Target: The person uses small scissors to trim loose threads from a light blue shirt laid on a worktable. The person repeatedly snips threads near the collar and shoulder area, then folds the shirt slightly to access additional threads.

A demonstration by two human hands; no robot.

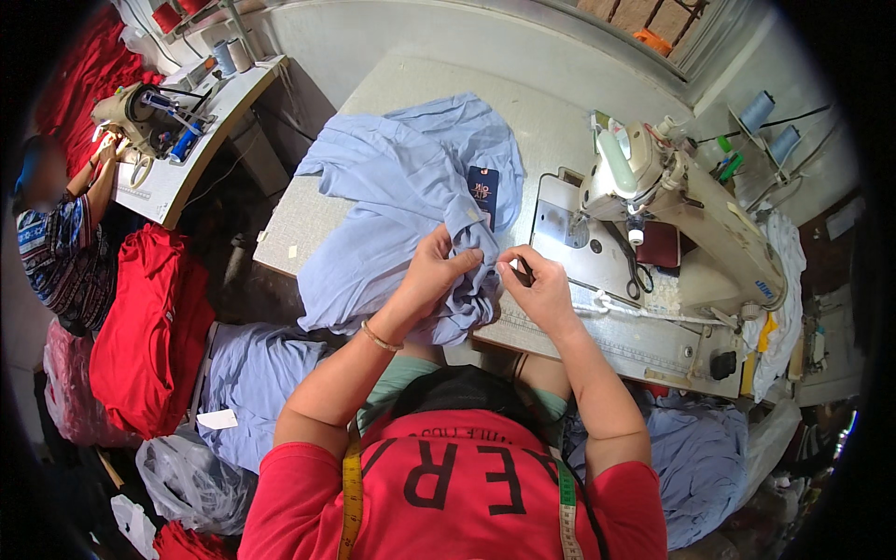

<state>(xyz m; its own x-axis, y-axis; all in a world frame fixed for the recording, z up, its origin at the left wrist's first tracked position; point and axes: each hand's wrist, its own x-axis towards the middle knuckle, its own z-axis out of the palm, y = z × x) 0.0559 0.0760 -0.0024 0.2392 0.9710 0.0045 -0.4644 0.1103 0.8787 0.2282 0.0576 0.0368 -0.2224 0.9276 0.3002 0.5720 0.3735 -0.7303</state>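
Note:
A light blue garment (383, 187) lies bunched on the sewing table and hangs over its near edge onto my lap. My left hand (439, 269) pinches a fold of it near the edge. A dark blue hang tag (483, 191) rests on the cloth just beyond that hand. Close by on the right, my right hand (539, 289) is closed with thumb and fingertips together, beside the garment's edge. Something small and dark shows between its fingers, too small to name. Black-handled scissors (637, 280) lie on the table to its right.
A sewing machine (691, 215) stands on the right of the table (392, 89). Thread cones (770, 126) are behind it. Blue cloth (257, 373) and red cloth (149, 327) are piled at left. At far left a person (70, 224) works at another sewing machine (135, 117).

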